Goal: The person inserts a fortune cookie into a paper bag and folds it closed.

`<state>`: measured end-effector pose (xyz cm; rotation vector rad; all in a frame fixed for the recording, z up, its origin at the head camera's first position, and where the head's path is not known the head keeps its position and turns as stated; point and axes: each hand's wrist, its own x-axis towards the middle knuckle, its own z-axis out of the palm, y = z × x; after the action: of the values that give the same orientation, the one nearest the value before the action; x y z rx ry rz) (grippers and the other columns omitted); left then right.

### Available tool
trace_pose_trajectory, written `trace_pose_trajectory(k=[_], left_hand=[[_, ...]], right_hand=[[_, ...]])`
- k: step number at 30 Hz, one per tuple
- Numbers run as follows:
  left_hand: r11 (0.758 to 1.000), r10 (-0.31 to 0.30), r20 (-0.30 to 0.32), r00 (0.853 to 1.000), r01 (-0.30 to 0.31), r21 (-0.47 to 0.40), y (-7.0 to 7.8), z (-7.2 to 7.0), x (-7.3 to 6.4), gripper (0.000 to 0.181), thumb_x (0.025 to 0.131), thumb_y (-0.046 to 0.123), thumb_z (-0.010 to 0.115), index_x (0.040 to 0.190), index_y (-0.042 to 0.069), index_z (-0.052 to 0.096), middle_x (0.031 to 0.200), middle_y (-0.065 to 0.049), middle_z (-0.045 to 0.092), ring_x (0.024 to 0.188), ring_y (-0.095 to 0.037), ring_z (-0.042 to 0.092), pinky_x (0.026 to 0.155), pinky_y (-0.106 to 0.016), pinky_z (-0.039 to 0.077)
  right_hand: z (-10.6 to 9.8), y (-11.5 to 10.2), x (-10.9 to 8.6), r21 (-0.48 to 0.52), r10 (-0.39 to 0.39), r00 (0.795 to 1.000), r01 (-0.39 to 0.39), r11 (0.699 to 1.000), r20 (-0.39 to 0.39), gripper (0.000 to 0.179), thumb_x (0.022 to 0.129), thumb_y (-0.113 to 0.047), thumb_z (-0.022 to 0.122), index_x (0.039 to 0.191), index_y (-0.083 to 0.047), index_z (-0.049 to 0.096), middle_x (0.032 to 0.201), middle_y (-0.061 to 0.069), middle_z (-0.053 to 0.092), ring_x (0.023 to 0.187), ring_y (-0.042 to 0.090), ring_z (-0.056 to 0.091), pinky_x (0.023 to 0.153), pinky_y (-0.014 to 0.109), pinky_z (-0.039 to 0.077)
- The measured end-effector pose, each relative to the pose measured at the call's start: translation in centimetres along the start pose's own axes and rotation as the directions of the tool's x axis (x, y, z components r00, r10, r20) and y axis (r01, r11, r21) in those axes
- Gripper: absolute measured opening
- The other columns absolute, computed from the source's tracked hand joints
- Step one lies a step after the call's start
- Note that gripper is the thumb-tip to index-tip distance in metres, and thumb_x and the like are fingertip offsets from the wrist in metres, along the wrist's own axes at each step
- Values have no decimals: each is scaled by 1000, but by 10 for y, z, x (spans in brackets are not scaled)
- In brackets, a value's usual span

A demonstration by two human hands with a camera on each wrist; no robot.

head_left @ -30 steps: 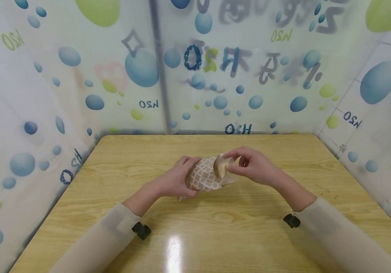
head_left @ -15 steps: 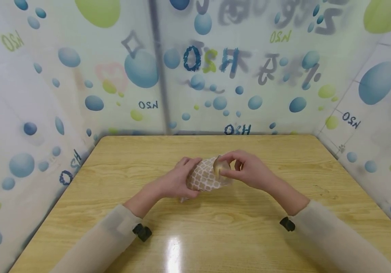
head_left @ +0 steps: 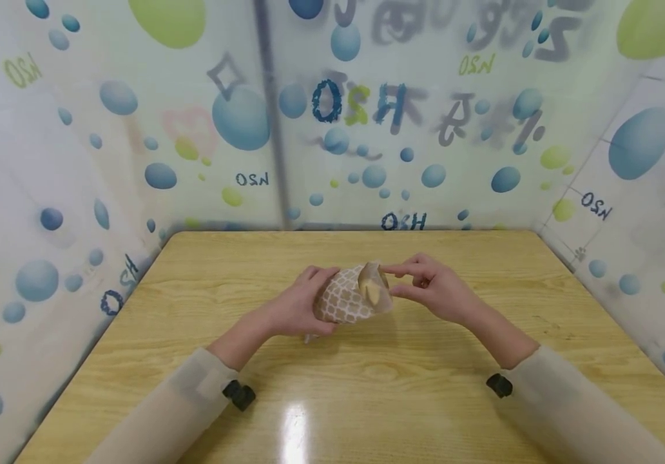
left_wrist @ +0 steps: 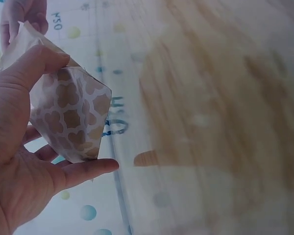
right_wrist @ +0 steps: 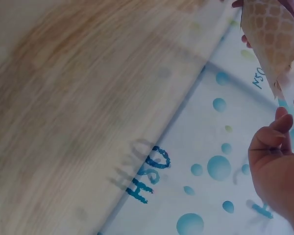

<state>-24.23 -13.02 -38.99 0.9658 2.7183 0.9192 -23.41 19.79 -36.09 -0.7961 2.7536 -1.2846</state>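
A paper bag [head_left: 341,299] with a brown and white lattice pattern lies tilted above the table, its mouth facing right. Inside the mouth a pale yellow piece [head_left: 372,292] shows; its kind is not clear. My left hand [head_left: 300,306] grips the bag's closed end, thumb on the near side and fingers on the far side. In the left wrist view the patterned bottom of the bag [left_wrist: 71,112] sits between thumb and fingers. My right hand [head_left: 433,289] is at the mouth, index finger and thumb spread with no object between them, index fingertip right at the rim.
The wooden table [head_left: 379,386] spreads under both arms, with a bright reflection near its front. Pale curtains or walls [head_left: 332,161] printed with blue and green bubbles stand behind it and along both sides.
My right fingers reached into the bag's mouth, then drew back to the right and spread apart. The pale piece is more visible inside. The left hand keeps its grip.
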Motion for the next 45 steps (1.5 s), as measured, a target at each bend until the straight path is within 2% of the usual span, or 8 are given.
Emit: trace_pose_trajectory(k=[6, 18, 29, 34, 39, 45], left_hand=[[1000, 12, -7, 1000, -12, -1, 0, 1, 0, 109, 82, 28, 92, 170, 6, 31, 157, -24, 43, 139, -38, 50, 117, -60, 49], [1000, 13, 0, 1000, -13, -3, 1, 1, 1, 109, 82, 27, 93, 169, 5, 31, 156, -24, 43, 138, -37, 49, 117, -60, 49], [1000, -3, 11, 1000, 2, 3, 3, 1, 3, 110, 82, 25, 94, 170, 8, 31, 158, -24, 42, 140, -37, 50, 118, -59, 49], [1000, -2, 4, 1000, 2, 5, 3, 1, 3, 109, 82, 24, 94, 170, 9, 31, 158, -23, 42, 139, -36, 51, 117, -58, 50], [1000, -4, 5, 1000, 4, 1, 4, 2, 3, 108, 82, 23, 94, 170, 9, 32, 158, -22, 42, 138, -36, 51, 116, -57, 50], [1000, -16, 9, 1000, 16, -3, 4, 4, 3, 109, 82, 22, 93, 171, 10, 31, 157, -21, 42, 137, -34, 51, 117, -56, 50]], right_hand=[[5, 1, 2, -11, 4, 1000, -4, 1000, 13, 42, 101, -24, 79, 143, -19, 76, 110, 7, 62, 77, 19, 47, 66, 29, 45], [10, -1, 3, -61, -21, 999, 19, 998, -39, 50, 97, -21, 83, 147, -20, 73, 112, 6, 62, 74, 17, 44, 64, 26, 43], [17, -1, 7, -64, 7, 1000, -7, 998, -1, 51, 97, -22, 83, 147, -22, 72, 105, 5, 54, 74, 17, 40, 64, 26, 40], [21, -1, 9, -50, 13, 1000, -12, 999, 19, 52, 98, -21, 83, 148, -19, 71, 105, 13, 52, 75, 19, 38, 63, 27, 38], [23, -2, 9, -31, 12, 1000, -12, 999, 25, 52, 97, -20, 84, 146, -14, 72, 104, 13, 52, 79, 21, 39, 66, 28, 37], [26, -3, 10, -69, 18, 999, -16, 998, 40, 48, 97, -23, 84, 144, -15, 74, 102, 15, 50, 86, 22, 42, 72, 31, 40]])
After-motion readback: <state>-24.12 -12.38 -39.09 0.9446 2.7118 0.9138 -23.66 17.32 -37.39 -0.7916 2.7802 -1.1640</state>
